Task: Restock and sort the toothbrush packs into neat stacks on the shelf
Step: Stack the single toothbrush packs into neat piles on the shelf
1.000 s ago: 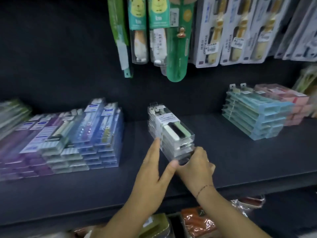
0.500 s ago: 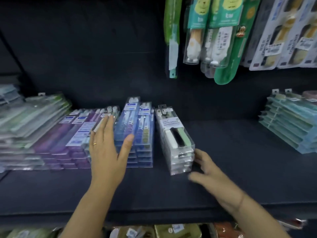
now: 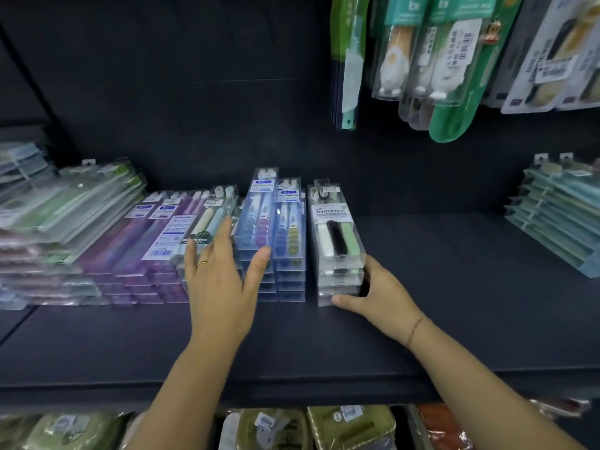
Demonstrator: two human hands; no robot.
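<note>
Nearest, at 6 o'clock under the lip of the shelf (image 3: 324, 352): olive and orange pouches (image 3: 350, 427), partly cut off by the frame. Both forearms rise from 6 o'clock across the dark shelf front.

Next, the left hand (image 3: 224, 287): fingers straight and spread wide, holding nothing. Its fingertips lie over the pale pack (image 3: 201, 222) that tops a low stack; cannot tell whether they press it. The thumb tip touches the front of the blue stacks (image 3: 272, 228), at about 2 o'clock from the palm. There is a gold ring (image 3: 202, 263) on one finger.

The right hand (image 3: 380, 297) clasps the clear stack (image 3: 334, 241) at its near right corner. The thumb lies along the bottom front edge, and the fingers curl round the right side with their tips hidden behind the packs. A thin bracelet (image 3: 414, 329) sits at the wrist.

The clear stack is several packs high and lies flat on the shelf, just right of centre. Its top label reads "SOFT TOOTHBRUSH", with white, black and green handles inside. The blue stacks stand just beside it at its 9 o'clock, across a narrow gap.

The blue stacks are two columns side by side, the left one taller. Further toward 9 o'clock are the purple stacks (image 3: 152, 241), then a slanting green pile (image 3: 71, 203), blurred.

At 3 o'clock, well apart, a stepped teal stack (image 3: 558, 216) sits against the right edge.

Farthest, at 1 o'clock: hanging packs (image 3: 438, 53) on the dark back wall (image 3: 194, 92), labels too blurred to read.
</note>
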